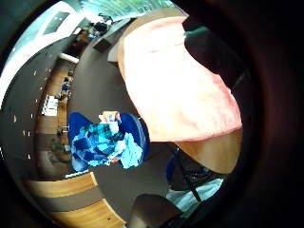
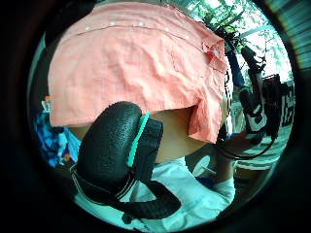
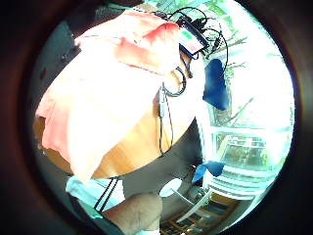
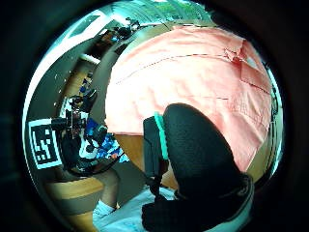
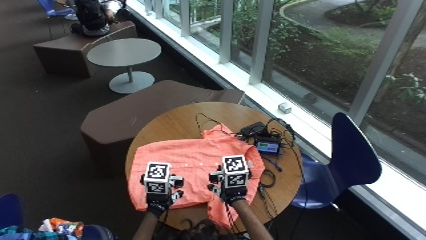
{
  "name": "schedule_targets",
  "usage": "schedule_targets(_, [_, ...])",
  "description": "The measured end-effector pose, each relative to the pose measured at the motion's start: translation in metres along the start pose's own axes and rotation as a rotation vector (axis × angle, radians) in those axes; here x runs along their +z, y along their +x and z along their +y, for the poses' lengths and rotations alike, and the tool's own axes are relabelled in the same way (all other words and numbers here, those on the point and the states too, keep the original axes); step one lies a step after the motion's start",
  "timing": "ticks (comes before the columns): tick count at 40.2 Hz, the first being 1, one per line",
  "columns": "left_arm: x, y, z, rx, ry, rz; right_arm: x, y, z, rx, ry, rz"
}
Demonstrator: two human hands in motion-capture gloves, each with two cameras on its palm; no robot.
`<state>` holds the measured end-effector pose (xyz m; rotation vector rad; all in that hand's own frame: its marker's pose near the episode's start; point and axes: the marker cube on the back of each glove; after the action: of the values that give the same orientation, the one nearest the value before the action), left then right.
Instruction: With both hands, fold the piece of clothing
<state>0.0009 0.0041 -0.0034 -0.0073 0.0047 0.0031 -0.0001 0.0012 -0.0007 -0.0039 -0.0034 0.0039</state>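
Both gloved hands sit closest to the camera, at about six o'clock on the round wooden desk. On that side the left hand and the right hand are over the near hem of the shirt, side by side but apart. Their fingers are hidden under the gear on the backs of the gloves, so I cannot tell whether either grip is released or grasping the cloth.

From the left palm, a rounded, pebbled black glove shows against the bare wood just past the shirt's edge. The right palm gives a like view of a smooth black glove, with the shirt beyond it.

Laid out flat, the shirt is a salmon-orange woven piece, lightly creased, spread across the middle of the desk. A line of small pale buttons runs along its placket. One sleeve or flap points up toward twelve o'clock; another hangs over the desk's near edge at about five o'clock.

At two o'clock from the shirt, a small device with a lit screen lies among thin black cables that loop over the wood. A blue chair stands at three o'clock beside the desk, by the tall windows.
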Motion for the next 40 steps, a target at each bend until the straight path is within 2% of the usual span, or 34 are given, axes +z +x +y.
schedule_targets(5, [-0.004, -0.001, 0.002, 0.001, -0.01, -0.005, 0.0, -0.001, -0.003, -0.014, -0.004, 0.006])
schedule_targets(11, [-0.026, -0.003, 0.016, -0.007, -0.014, -0.024, -0.01, -0.004, -0.002, -0.035, 0.018, -0.002])
schedule_targets(19, [-0.025, -0.007, 0.02, 0.019, -0.006, -0.022, -0.011, -0.003, 0.012, -0.061, 0.016, -0.034])
schedule_targets(24, [-0.001, -0.016, 0.025, 0.033, -0.031, -0.019, 0.01, 0.002, 0.029, -0.071, -0.028, -0.088])
schedule_targets(34, [0.061, -0.025, 0.047, 0.041, -0.257, -0.015, 0.075, 0.009, 0.044, -0.065, -0.195, -0.189])
schedule_targets(37, [0.077, -0.028, 0.046, 0.037, -0.241, 0.028, 0.082, 0.005, 0.051, -0.071, -0.212, -0.21])
schedule_targets(40, [0.082, -0.03, 0.043, 0.006, -0.135, 0.069, 0.086, 0.0, 0.055, -0.068, -0.227, -0.212])
